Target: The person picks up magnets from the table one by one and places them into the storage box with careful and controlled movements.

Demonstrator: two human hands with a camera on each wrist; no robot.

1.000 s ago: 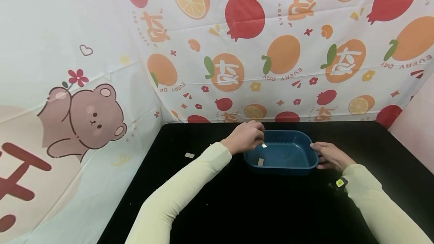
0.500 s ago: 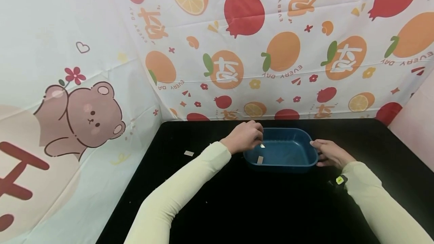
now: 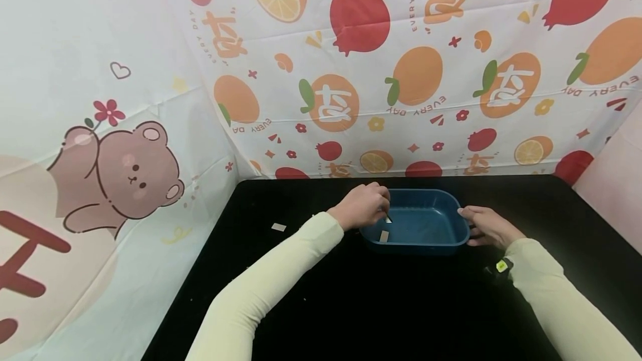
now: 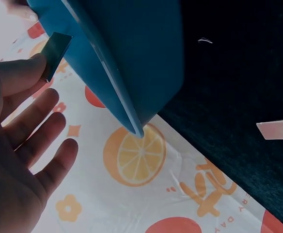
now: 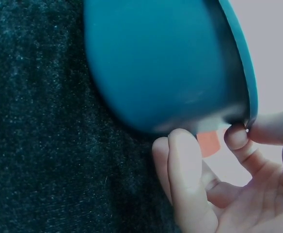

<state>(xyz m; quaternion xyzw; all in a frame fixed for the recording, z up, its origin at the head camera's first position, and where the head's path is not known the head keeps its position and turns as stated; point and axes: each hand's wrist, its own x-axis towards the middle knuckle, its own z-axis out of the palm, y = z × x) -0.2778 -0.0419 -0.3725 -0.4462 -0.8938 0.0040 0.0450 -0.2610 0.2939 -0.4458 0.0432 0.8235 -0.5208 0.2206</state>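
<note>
My left hand [image 3: 362, 205] is over the left end of a blue plastic tub [image 3: 463, 238]. Between its thumb and forefinger it pinches a small flat rectangular piece [image 4: 57, 52], while the other fingers stay spread in the left wrist view. A similar pale piece [image 3: 384, 236] lies inside the tub near its front left corner. At the tub's right end, my right hand [image 3: 490, 228] grips the rim between thumb and forefinger. Its other fingers [image 5: 185, 160] rest against the tub's outer wall in the right wrist view.
Another pale rectangular piece [image 3: 278, 227] lies on the black table [image 3: 401, 311] left of the tub, with a few tiny specks around. A fruit-print cloth [image 3: 371, 88] hangs behind the table's far edge. A bear-print cloth [image 3: 135, 177] hangs on the left.
My left hand has dipped slightly, and the piece it pinches has tilted, showing less of its pale face. My right hand keeps its place on the tub. The head view has shifted a little.
</note>
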